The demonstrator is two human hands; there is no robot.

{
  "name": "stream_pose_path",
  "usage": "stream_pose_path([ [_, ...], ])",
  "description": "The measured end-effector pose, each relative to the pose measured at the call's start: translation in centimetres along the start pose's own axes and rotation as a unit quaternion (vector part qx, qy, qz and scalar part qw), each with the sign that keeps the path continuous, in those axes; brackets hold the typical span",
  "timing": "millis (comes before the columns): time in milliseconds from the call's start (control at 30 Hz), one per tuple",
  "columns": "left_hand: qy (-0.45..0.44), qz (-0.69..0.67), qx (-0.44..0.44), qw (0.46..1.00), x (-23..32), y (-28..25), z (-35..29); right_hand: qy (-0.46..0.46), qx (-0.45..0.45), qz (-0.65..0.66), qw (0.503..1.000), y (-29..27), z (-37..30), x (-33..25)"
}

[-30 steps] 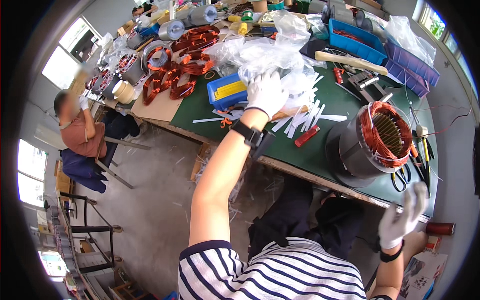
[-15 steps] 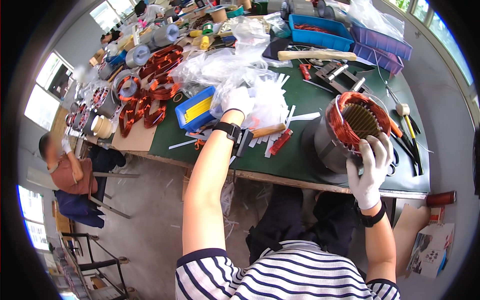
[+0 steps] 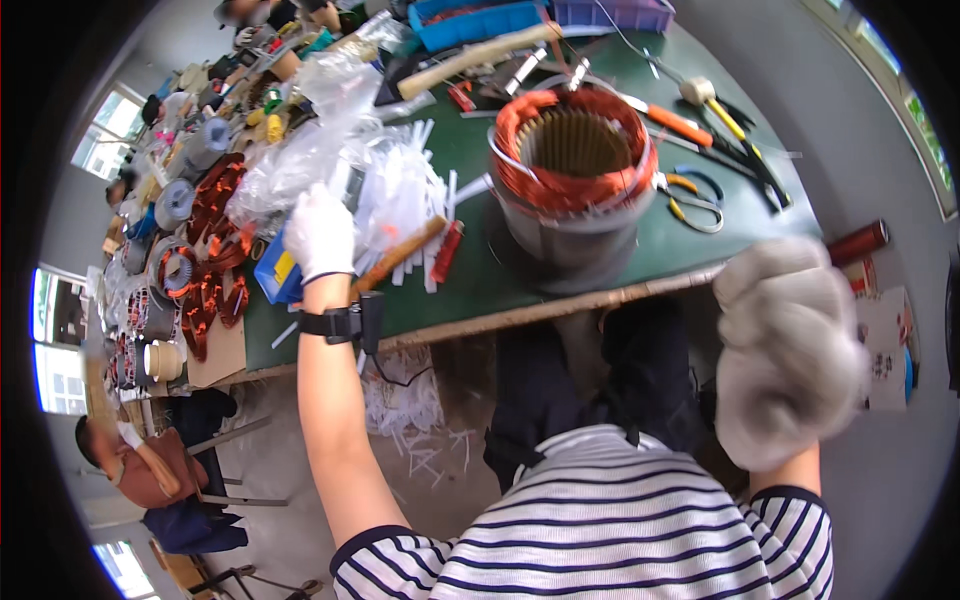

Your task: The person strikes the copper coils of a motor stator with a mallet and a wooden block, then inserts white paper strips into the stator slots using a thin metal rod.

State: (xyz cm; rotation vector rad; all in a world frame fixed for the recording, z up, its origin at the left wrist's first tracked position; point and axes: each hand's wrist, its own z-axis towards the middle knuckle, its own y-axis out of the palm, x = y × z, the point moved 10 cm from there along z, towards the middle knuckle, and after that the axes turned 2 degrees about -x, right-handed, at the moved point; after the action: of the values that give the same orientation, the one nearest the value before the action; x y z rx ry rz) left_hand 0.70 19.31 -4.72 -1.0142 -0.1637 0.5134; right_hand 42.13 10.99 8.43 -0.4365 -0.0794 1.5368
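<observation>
My left hand (image 3: 320,235), in a white glove, is at the blue box (image 3: 270,278) between crumpled clear plastic bags (image 3: 300,150) and a pile of white strips (image 3: 400,195). Its fingers are drawn together, and whatever they may grip is hidden. Raised off the table on the right, my gloved right hand (image 3: 790,345) is large and smeared by motion. Its fingers look curled in, with nothing visible in them. A grey motor stator (image 3: 570,225) with orange copper windings (image 3: 520,185) stands upright near the table's front edge, apart from both hands.
A wooden stick (image 3: 400,255) and a red-handled tool (image 3: 447,250) lie by the strips. Scissors (image 3: 695,205), a mallet (image 3: 697,92) and an orange-handled tool (image 3: 680,124) are right of the stator. Copper coils (image 3: 210,260) lie at left; a seated person (image 3: 150,465) is beyond.
My right hand has let go of the stator and risen toward me. The left hand remains by the blue box and bags. The whole view has shifted, with the table appearing farther left.
</observation>
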Motion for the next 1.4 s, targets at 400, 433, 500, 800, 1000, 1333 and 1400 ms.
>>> stream_pose_path([
  [400,0.012,-0.166,0.094,0.982,0.6,-11.2,-4.6,-0.031,-0.051,-0.081,0.995,-2.0,1.3,-2.8],
  [433,-0.002,-0.169,0.088,0.982,0.4,-11.7,-4.5,-0.036,-0.05,-0.078,0.995,-2.1,1.3,-2.9],
  [500,-0.001,-0.201,0.095,0.975,0.5,-12.9,-4.5,-0.039,-0.049,-0.076,0.995,-2.3,1.2,-2.8],
  [800,-0.01,-0.355,0.065,0.933,3.1,-14.5,-5.3,-0.039,-0.083,-0.044,0.995,-2.1,1.1,-2.6],
  [1000,-0.092,-0.636,-0.059,0.764,6.7,-13.9,-10.2,0.098,-0.077,0.061,0.99,-1.2,2.6,-0.6],
  [1333,-0.059,-0.702,-0.224,0.674,18.2,-10.9,-17.0,0.584,0.061,0.352,0.729,8.8,-14.1,7.4],
  [1400,-0.025,-0.706,-0.209,0.676,18.8,-11.5,-16.5,0.601,0.047,0.361,0.711,8.6,-15.1,7.9],
])
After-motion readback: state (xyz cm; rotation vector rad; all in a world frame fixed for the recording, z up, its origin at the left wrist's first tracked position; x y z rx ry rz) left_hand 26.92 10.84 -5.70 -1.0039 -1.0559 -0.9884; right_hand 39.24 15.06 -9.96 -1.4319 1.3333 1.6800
